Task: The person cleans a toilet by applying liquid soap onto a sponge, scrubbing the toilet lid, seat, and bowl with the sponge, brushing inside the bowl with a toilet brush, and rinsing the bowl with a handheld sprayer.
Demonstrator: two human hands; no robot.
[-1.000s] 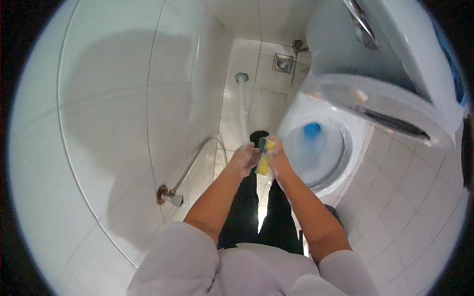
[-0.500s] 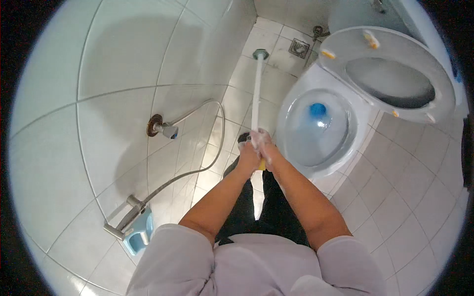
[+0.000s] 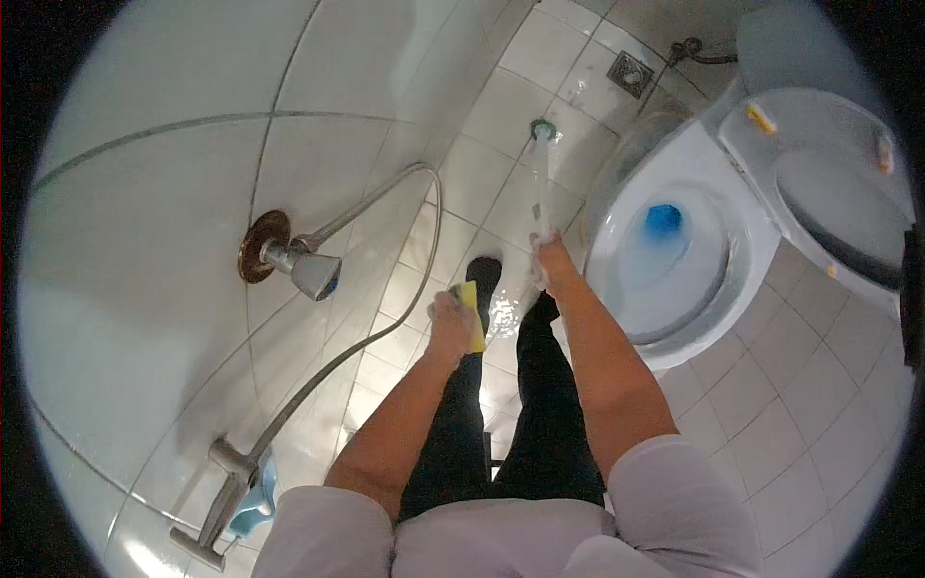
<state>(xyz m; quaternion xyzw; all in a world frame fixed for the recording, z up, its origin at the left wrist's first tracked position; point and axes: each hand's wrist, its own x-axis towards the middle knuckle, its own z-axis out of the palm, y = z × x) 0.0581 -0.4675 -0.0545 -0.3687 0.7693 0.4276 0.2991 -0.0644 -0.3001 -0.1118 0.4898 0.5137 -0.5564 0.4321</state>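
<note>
My left hand (image 3: 450, 323), wet with suds, is closed around a yellow sponge (image 3: 471, 316) over my left leg. To its right, my right hand (image 3: 546, 260) grips the near end of a white pole (image 3: 541, 188); foam clings to the fingers. The pole points away from me over the tiled floor, and a round green piece (image 3: 542, 129) sits at its far end. Whether that end touches the floor I cannot tell. A gap separates the sponge from the pole.
An open toilet (image 3: 617, 289) with blue in its bowl stands close at my right; its raised seat (image 3: 838, 183) leans back. A hose (image 3: 438, 222) loops from a wall tap (image 3: 313, 275) at left. A floor drain (image 3: 630, 73) lies ahead. The floor tiles look wet.
My hands have come apart: the left moved back and left with the sponge, while the right kept the pole. The view has shifted, so the toilet appears further right.
</note>
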